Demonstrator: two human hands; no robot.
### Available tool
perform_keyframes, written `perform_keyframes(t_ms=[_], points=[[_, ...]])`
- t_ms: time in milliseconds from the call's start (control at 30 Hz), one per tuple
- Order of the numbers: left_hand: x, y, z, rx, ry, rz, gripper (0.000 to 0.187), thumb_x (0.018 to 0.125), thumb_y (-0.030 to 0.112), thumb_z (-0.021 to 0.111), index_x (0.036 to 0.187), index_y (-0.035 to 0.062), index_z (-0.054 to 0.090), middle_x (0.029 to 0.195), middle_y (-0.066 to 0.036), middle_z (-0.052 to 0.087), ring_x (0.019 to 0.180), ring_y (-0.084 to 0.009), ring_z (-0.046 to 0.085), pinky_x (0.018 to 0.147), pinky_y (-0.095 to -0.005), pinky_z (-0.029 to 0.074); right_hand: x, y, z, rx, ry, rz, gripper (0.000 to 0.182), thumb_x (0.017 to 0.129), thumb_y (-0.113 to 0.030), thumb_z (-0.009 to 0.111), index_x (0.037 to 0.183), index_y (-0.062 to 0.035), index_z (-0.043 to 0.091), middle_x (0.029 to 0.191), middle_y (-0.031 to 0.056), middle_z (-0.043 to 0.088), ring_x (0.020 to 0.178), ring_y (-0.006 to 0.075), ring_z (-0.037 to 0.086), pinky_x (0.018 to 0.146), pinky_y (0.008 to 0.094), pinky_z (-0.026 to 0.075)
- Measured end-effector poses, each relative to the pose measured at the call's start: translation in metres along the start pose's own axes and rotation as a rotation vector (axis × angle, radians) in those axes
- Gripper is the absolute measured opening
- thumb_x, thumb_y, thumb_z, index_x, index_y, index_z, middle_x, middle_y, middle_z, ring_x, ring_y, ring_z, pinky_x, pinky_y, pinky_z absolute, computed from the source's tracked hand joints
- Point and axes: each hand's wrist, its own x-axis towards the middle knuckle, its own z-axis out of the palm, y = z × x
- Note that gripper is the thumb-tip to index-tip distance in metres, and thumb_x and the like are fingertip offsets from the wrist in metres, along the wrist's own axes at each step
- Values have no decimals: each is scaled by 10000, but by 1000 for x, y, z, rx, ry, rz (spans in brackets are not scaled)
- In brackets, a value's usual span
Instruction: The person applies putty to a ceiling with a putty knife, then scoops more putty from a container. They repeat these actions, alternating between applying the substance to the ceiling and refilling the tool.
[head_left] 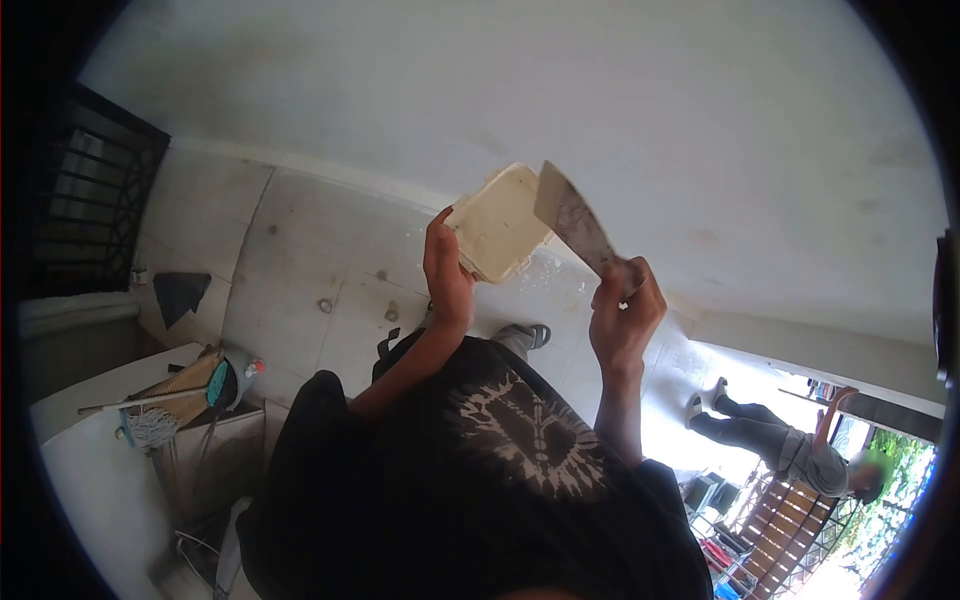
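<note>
A cream-coloured shallow tray [497, 225] with a rough, smeared rim is in my left hand [449, 275], whose fingers curl round its left and lower edge. My right hand [627, 312] grips a wide flat scraper [578, 218] by its handle end. The scraper's blade points up and to the left, close to the tray's right edge; whether the two touch I cannot tell. Both hands are raised in front of a pale wall [700, 130].
Below the wall lies a tiled floor [300, 260] with stains and white specks. At the left stand a barred window [95, 190] and a mop [155, 425] beside a bucket [240, 378]. Another person [800, 450] stands at the far right, near a slatted wooden bench [785, 535].
</note>
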Motion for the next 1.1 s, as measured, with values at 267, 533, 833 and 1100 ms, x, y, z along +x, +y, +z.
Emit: perform_keyframes(t_ms=[267, 533, 833, 1100], points=[[6, 10, -5, -69, -91, -93, 567, 1013, 439, 371, 1367, -4, 368, 1293, -129, 504, 1216, -229, 499, 1005, -371, 417, 7, 9, -23, -486, -324, -689, 464, 654, -9, 726, 1098, -134, 680, 790, 29, 523, 580, 152, 572, 487, 304, 494], [3, 9, -1, -41, -85, -41, 548, 1014, 424, 381, 1350, -9, 382, 1293, -134, 501, 1213, -225, 501, 1012, -369, 410, 18, 14, -52, -583, -540, -761, 487, 660, -14, 707, 1128, -141, 657, 800, 26, 478, 621, 148, 558, 495, 301, 492], [4, 2, -8, 13, -103, -4, 563, 1007, 443, 393, 1344, -8, 385, 1276, -128, 504, 1195, -218, 511, 996, -363, 424, 27, 0, -77, -583, -637, -760, 385, 674, -16, 712, 1048, -104, 673, 713, 22, 462, 594, 151, 546, 504, 303, 481], [1, 3, -12, 99, -179, 67, 551, 1017, 426, 369, 1348, -14, 387, 1270, -130, 504, 1176, -203, 520, 978, -349, 438, 33, -17, -80, -265, -281, -156, 98, 884, -86, 648, 896, 10, 659, 622, 38, 542, 525, 133, 522, 470, 263, 382]])
